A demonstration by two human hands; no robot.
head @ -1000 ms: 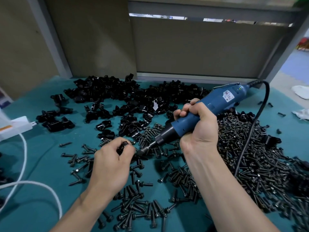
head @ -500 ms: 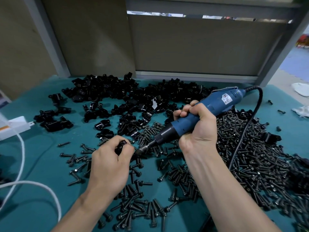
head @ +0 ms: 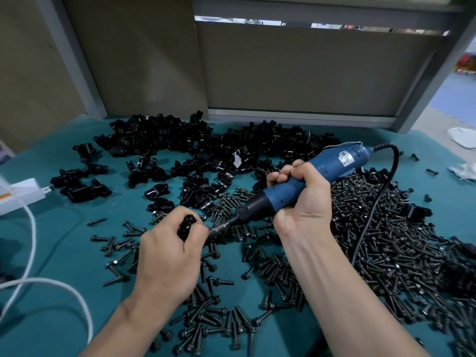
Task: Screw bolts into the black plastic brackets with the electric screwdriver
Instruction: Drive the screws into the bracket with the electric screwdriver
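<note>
My left hand (head: 167, 256) grips a small black plastic bracket (head: 186, 225) just above the teal table. My right hand (head: 302, 199) is wrapped round the blue electric screwdriver (head: 296, 184), which slants down to the left. Its bit tip (head: 215, 230) meets the bracket at my left thumb; any bolt there is hidden by my fingers. Loose black bolts (head: 386, 240) lie heaped on the right and scattered under my hands. A pile of black brackets (head: 180, 145) fills the back of the table.
The screwdriver's black cord (head: 371, 217) loops over the bolt heap on the right. A white power box (head: 20, 194) with white cables (head: 31, 243) sits at the left edge. Grey partition panels (head: 296, 68) close off the back. The table's teal mat (head: 64, 253) shows at the left.
Both hands have held their place, with the screwdriver bit staying against the bracket. The screwdriver's cord has shifted slightly.
</note>
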